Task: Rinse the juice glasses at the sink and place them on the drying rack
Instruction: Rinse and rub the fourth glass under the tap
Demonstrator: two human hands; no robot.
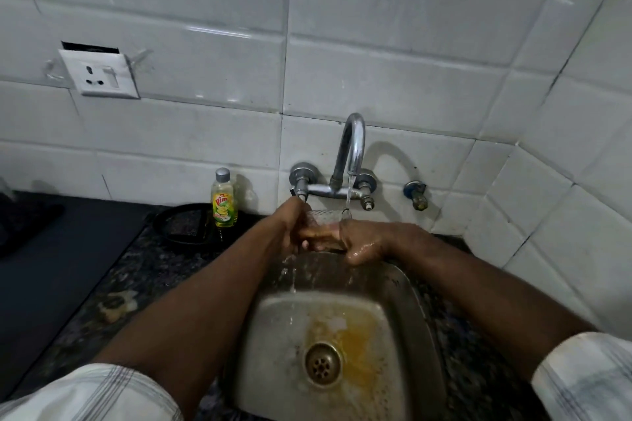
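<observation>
At the centre of the frame, both hands held a clear juice glass point(323, 219) under the running tap point(350, 154), above the steel sink point(273, 335). The left hand point(287, 232) had its fingers wrapped around the glass's side; the right hand point(366, 243), wet, gripped it from the other side. Left of the tap, a yellow bottle point(224, 203) on the counter point(136, 270) read "Vim". A wall socket point(99, 73) sat at upper left.
</observation>
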